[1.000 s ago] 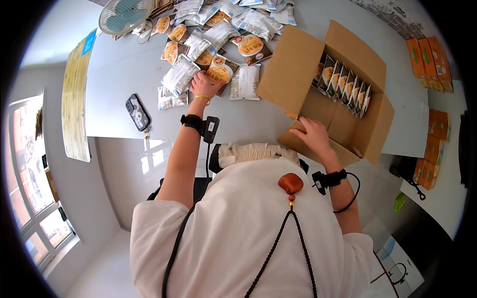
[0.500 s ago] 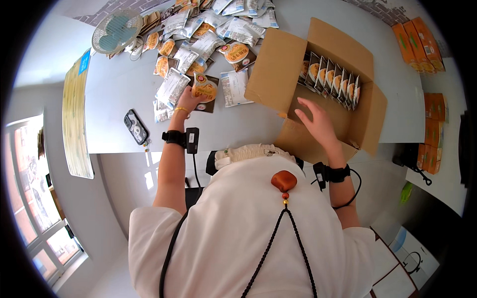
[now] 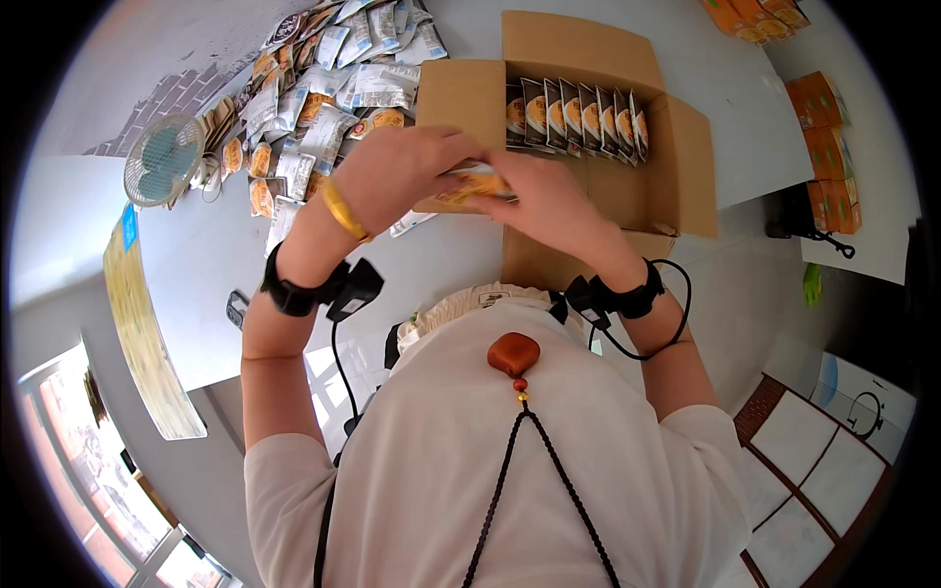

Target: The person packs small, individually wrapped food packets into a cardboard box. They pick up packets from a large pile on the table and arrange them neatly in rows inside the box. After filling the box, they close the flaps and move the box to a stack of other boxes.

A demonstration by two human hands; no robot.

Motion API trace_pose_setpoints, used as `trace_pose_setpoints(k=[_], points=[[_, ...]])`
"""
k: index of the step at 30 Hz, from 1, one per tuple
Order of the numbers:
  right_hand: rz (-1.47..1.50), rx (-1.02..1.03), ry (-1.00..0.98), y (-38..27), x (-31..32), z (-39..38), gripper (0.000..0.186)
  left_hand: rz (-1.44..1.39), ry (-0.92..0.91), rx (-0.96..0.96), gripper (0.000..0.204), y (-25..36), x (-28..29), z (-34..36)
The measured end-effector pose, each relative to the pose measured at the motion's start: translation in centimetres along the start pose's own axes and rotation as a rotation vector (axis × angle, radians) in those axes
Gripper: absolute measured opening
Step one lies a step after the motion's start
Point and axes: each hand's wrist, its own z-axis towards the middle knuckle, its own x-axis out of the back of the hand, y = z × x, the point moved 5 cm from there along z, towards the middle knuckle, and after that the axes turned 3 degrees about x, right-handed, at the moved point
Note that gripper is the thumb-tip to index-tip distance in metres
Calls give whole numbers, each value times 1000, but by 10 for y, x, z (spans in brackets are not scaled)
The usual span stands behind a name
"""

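Between my two hands, in front of the box's left flap, is a food packet (image 3: 474,184) with an orange and yellow print, partly hidden by fingers. My left hand (image 3: 404,176) is closed on its left side, the wrist bent over. On the other side my right hand (image 3: 542,194) grips it between thumb and fingers. The open cardboard box (image 3: 694,167) stands just beyond my right hand. Several dark packets (image 3: 578,118) stand upright in a row along its far side, and the near part of its inside shows bare cardboard.
Silver and printed packets (image 3: 323,132) lie in a loose heap left of the box. A small fan (image 3: 165,160) stands at the table's left end. A phone (image 3: 237,308) lies near the front edge. Orange cartons (image 3: 829,157) are stacked at the right.
My left hand has lifted a packet from the heap and brought it right, to the box. My right hand has moved left and taken hold of it too. The whole view has shifted.
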Motion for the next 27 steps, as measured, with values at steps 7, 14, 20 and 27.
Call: trace_pose_setpoints(k=[7, 14, 20, 27], points=[[610, -383, 208, 135, 12, -41, 37, -105, 275, -89, 37, -3, -45, 47], [737, -641, -1, 224, -18, -71, 33, -62, -70, -60, 45, -22, -162, 4], [1180, -722, -113, 248, -72, -60, 33, 74, -144, -81, 47, -15, -191, -4], [653, -995, -391, 232, -79, -48, 41, -7, -119, -52, 43, -18, -194, -5]])
